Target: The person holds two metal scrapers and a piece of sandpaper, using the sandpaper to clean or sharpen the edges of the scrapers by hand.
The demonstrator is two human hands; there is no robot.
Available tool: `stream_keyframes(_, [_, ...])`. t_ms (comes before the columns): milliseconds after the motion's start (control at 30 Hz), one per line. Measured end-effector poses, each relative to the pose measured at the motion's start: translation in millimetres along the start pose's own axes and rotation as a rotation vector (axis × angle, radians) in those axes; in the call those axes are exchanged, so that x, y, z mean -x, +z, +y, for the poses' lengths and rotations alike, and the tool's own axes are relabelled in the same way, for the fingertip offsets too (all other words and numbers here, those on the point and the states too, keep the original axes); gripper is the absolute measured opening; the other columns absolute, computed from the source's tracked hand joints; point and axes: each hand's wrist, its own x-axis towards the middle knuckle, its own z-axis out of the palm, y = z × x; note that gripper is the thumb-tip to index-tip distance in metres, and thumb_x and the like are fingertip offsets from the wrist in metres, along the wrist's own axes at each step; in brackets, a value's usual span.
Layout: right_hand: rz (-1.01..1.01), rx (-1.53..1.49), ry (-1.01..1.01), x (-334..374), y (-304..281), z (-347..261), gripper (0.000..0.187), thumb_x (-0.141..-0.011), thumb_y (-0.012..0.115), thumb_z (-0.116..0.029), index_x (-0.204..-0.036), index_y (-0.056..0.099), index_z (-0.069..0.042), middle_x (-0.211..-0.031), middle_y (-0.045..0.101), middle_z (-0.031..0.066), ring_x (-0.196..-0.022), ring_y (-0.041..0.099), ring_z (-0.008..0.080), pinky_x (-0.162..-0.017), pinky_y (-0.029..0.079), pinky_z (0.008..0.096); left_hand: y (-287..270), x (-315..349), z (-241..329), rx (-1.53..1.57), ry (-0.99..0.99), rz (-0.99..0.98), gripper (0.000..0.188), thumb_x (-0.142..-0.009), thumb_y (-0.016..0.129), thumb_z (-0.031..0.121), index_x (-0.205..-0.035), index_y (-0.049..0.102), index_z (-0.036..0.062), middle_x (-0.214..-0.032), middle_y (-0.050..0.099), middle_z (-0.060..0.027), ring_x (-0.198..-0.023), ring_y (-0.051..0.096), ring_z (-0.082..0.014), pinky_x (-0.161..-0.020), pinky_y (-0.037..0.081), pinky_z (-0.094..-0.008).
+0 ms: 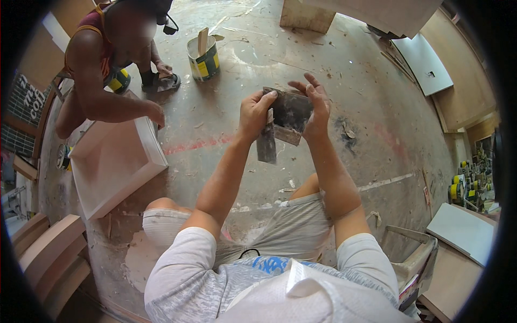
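Both hands are raised in front of me, above the floor. A dark, smeared square plate (294,112), like a filling blade with a pale lower edge, spans the gap between them. My left hand (254,115) is closed, its thumb pressed on the plate's upper left corner. Below that hand hangs a narrow dark scraper blade (266,145); its handle is hidden. My right hand (318,110) grips the plate's right side, thumb along the edge and some fingers stretched behind it.
At the left, a person (91,81) leans over a white open box (153,142), one hand by a dark container (161,83). A yellow-black bucket (203,64) holding a wood strip stands ahead. White panels (425,64) lie right; a grey crate (414,253) sits beside my right elbow; curved wooden pieces (51,253) lie left.
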Motion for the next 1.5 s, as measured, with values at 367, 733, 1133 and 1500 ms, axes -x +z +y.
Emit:
stream_keyframes(367, [0.01, 0.05, -0.027, 3.9, 1.1, -2.6, 0.046, -0.091, 0.054, -0.015, -0.127, 0.034, 0.003, -0.104, 0.059, 0.0216, -0.096, 0.063, 0.0279, -0.08, 0.054, 0.0344, -1.5, -0.1, -0.8, -0.04, 0.03, 0.036, 0.023, -0.09, 0.056, 0.02, -0.087, 0.064, -0.002, -0.078, 0.064, -0.0035, -0.068, 0.054, -0.0071, -0.059, 0.043, -0.0214])
stream_keyframes(733, [0.1, -0.033, 0.036, 5.9, 8.6, -7.0, 0.038, -0.088, 0.054, -0.009, -0.121, 0.04, 0.004, -0.093, 0.061, 0.0167, -0.092, 0.064, 0.0253, -0.077, 0.054, 0.0322, -1.8, -1.5, -0.3, -0.055, -0.033, 0.043, 0.025, -0.092, 0.05, 0.019, -0.082, 0.062, -0.0002, -0.073, 0.059, 0.0, -0.063, 0.049, -0.0061, -0.059, 0.04, -0.0213])
stream_keyframes(1133, [-0.144, 0.08, 0.091, 6.7, 5.1, -0.4, 0.033, -0.087, 0.063, -0.012, -0.115, 0.051, 0.002, -0.103, 0.062, 0.0129, -0.094, 0.06, 0.0157, -0.082, 0.049, 0.0262, -2.0, -4.1, 16.6, -0.172, 0.137, 0.257, 0.031, -0.094, 0.052, 0.023, -0.075, 0.062, 0.0007, -0.066, 0.056, 0.0012, -0.059, 0.046, -0.0051, -0.054, 0.038, -0.0225])
stream_keyframes(1500, [0.043, 0.467, -0.091, -1.7, -4.0, 17.2, 0.018, -0.094, 0.056, -0.014, -0.106, 0.059, -0.002, -0.096, 0.064, 0.0024, -0.084, 0.054, 0.007, -0.077, 0.043, 0.021, -67.8, -29.1, 17.4, 0.261, 0.198, 0.431, 0.052, -0.091, 0.052, 0.051, -0.105, 0.053, 0.0007, -0.085, 0.057, -0.0009, -0.076, 0.051, -0.0081, -0.069, 0.043, -0.0221])
